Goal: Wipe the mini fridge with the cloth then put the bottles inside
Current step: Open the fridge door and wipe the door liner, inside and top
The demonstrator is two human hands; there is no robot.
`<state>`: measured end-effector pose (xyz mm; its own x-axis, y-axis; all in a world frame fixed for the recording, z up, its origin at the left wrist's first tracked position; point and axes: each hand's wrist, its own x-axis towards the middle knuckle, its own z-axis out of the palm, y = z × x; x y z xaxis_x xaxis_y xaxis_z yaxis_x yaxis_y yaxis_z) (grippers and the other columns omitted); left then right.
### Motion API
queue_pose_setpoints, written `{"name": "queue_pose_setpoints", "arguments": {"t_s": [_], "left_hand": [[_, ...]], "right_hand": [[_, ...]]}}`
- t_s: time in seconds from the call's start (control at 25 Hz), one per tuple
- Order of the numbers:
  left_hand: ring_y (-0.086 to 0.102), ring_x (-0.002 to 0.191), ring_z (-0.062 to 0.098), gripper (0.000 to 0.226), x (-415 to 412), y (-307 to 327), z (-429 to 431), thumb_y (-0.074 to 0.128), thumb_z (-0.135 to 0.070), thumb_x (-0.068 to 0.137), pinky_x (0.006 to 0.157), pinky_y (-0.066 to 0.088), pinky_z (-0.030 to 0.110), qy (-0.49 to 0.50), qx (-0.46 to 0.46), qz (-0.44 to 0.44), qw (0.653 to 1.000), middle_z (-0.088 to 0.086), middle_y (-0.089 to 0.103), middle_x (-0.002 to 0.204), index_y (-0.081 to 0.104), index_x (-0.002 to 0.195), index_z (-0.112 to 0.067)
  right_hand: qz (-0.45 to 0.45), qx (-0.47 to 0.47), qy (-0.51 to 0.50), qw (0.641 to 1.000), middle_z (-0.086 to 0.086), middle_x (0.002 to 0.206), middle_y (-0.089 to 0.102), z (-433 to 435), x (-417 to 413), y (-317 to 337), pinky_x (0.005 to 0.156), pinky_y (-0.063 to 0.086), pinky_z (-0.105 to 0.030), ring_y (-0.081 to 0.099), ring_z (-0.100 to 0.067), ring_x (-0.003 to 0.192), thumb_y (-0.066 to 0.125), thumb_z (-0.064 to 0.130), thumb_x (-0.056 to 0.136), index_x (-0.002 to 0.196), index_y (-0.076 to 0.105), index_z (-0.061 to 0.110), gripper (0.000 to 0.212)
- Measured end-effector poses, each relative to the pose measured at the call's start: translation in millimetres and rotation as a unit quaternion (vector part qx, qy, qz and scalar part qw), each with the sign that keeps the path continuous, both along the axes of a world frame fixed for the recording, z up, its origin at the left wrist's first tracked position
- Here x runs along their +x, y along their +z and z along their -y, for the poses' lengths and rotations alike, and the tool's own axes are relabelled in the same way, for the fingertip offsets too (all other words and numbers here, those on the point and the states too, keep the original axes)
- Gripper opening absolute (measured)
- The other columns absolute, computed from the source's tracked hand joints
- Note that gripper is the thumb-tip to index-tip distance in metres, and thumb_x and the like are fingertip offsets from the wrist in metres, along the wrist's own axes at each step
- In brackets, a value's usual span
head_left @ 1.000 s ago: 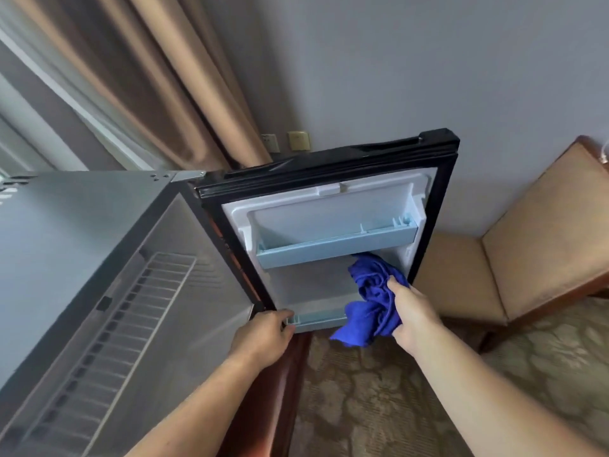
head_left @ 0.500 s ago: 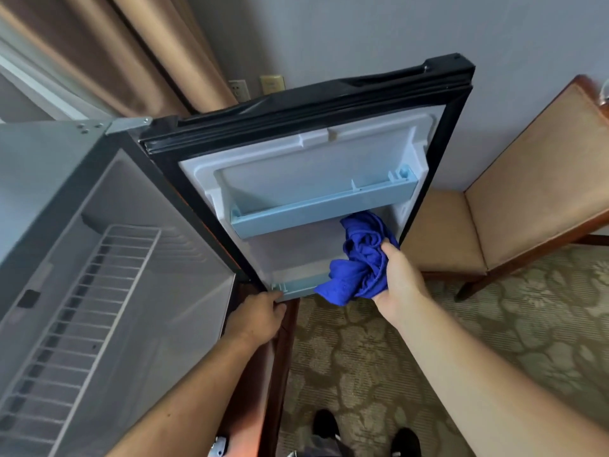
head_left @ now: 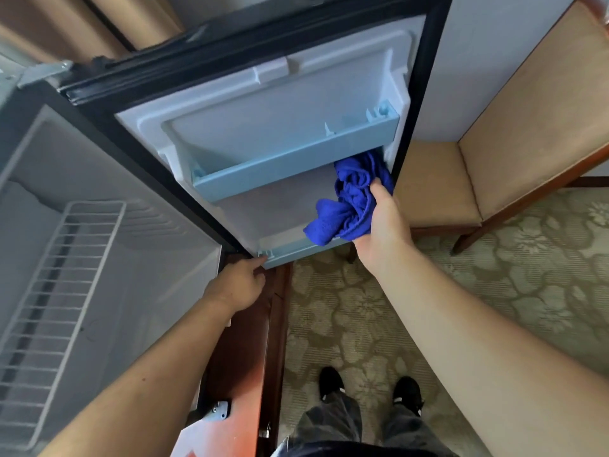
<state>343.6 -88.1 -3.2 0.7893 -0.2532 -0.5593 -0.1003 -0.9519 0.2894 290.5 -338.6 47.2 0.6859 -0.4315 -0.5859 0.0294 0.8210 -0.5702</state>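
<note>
The mini fridge [head_left: 138,199] stands open at the left, its white wire shelf [head_left: 62,291] inside. Its door [head_left: 263,133] swings out towards me, with a pale blue upper door shelf [head_left: 296,159] and a lower one [head_left: 290,249]. My right hand [head_left: 382,225] grips a bunched blue cloth [head_left: 349,202] and presses it against the door's inner wall at the right, between the two shelves. My left hand [head_left: 240,285] holds the door's bottom corner with curled fingers. No bottles are in view.
A tan upholstered chair [head_left: 494,153] with a wooden frame stands right of the door, close to it. A reddish wooden cabinet panel [head_left: 244,357] runs below the fridge. Patterned carpet [head_left: 346,324] covers the floor, where my shoes [head_left: 331,380] stand. Curtains [head_left: 99,21] hang at the top left.
The view has tilted down, so the door and hands sit lower and nearer. My right hand has shifted the cloth slightly up the door's right side. My left hand stays on the door's bottom corner.
</note>
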Motion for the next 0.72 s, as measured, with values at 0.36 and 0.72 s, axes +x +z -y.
{"name": "queue_pose_setpoints", "arguments": {"t_s": [0.36, 0.72], "left_hand": [[0.067, 0.109, 0.028, 0.061, -4, -1, 0, 0.046, -0.027, 0.094, 0.098, 0.053, 0.045, 0.031, -0.017, 0.012, 0.999, 0.006, 0.071, 0.121, 0.040, 0.147, -0.055], [0.059, 0.120, 0.033, 0.040, -7, -12, 8, 0.042, -0.038, 0.101, 0.096, 0.044, 0.040, 0.039, 0.044, 0.037, 0.998, 0.008, 0.059, 0.134, 0.053, 0.136, -0.023]], "right_hand": [[0.012, -0.012, 0.050, 0.999, -0.007, 0.114, 0.075, -54, 26, 5, 0.100, 0.054, -0.047, 0.072, -0.023, 0.106, 0.061, 0.026, 0.100, 0.124, 0.066, 0.016, 0.026], [0.001, -0.141, 0.176, 0.974, -0.005, 0.105, 0.077, -117, 46, 3, 0.098, 0.055, -0.050, 0.073, -0.025, 0.102, 0.067, 0.030, 0.095, 0.111, 0.074, 0.021, 0.020]]}}
